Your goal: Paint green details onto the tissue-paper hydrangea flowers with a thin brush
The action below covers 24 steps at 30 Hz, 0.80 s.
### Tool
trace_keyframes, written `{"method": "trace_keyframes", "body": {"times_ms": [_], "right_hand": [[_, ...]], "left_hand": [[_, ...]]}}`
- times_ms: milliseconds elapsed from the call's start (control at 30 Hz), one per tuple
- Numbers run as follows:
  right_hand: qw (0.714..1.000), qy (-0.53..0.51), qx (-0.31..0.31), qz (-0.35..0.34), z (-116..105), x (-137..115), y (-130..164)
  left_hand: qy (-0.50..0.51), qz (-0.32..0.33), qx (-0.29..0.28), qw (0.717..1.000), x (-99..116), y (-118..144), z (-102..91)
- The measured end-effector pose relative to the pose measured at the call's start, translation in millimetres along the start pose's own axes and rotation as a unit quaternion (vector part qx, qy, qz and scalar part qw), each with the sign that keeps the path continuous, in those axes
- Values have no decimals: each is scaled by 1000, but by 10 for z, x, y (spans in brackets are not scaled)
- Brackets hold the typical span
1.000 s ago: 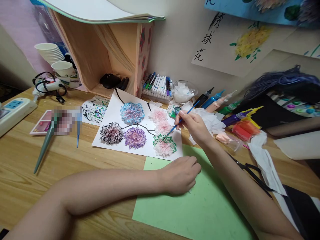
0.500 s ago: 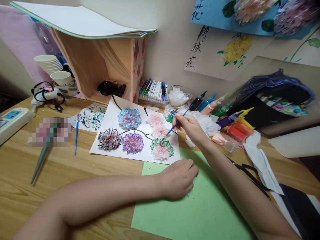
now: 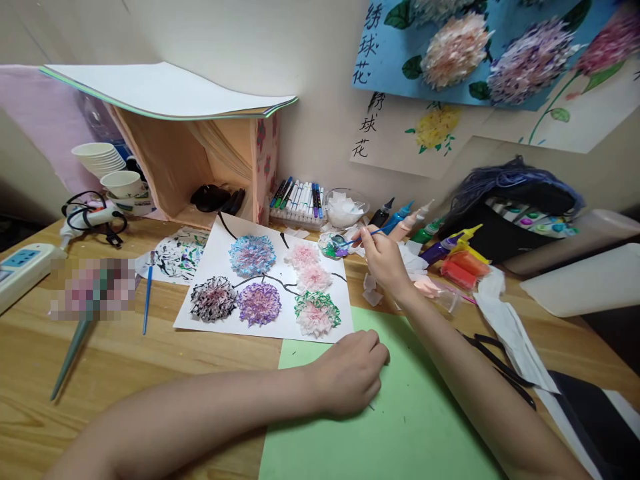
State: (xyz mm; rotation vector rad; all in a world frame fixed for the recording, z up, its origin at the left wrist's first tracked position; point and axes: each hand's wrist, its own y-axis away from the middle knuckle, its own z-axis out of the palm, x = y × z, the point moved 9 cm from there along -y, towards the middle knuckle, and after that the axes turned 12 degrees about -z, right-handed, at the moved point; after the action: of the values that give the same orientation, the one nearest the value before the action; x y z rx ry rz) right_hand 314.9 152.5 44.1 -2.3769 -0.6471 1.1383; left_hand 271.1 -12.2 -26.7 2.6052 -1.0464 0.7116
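Observation:
My right hand [image 3: 383, 257] grips a thin blue paintbrush [image 3: 361, 238], whose tip reaches left to a small paint dish [image 3: 334, 245] behind the white sheet. That white sheet [image 3: 220, 247] carries several crumpled-paper flowers, among them a pink one edged in green [image 3: 316, 315]. My left hand [image 3: 350, 373] rests loosely curled, holding nothing, on a green paper sheet [image 3: 395, 427] just below the white one.
Paint bottles [image 3: 400, 217], a marker tray [image 3: 297, 200] and a bowl of tissue [image 3: 345, 207] line the wall. Black scissors [image 3: 495, 363] and white tissue [image 3: 510, 327] lie at right. A spare brush [image 3: 147, 303], a power strip [image 3: 23, 267] and paper cups [image 3: 100, 160] are at left.
My right hand lifted the brush off the green-edged flower and carried it back to the paint dish. My view tilted upward. The left hand stayed put.

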Motion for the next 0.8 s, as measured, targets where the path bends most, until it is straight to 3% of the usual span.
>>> {"method": "trace_keyframes", "body": {"times_ms": [167, 800], "right_hand": [[1000, -15, -24, 8, 83, 47, 11], [999, -35, 7, 34, 45, 165, 16]], "left_hand": [[7, 0, -1, 1000, 7, -2, -9], [8, -3, -16, 1000, 12, -4, -4]]}}
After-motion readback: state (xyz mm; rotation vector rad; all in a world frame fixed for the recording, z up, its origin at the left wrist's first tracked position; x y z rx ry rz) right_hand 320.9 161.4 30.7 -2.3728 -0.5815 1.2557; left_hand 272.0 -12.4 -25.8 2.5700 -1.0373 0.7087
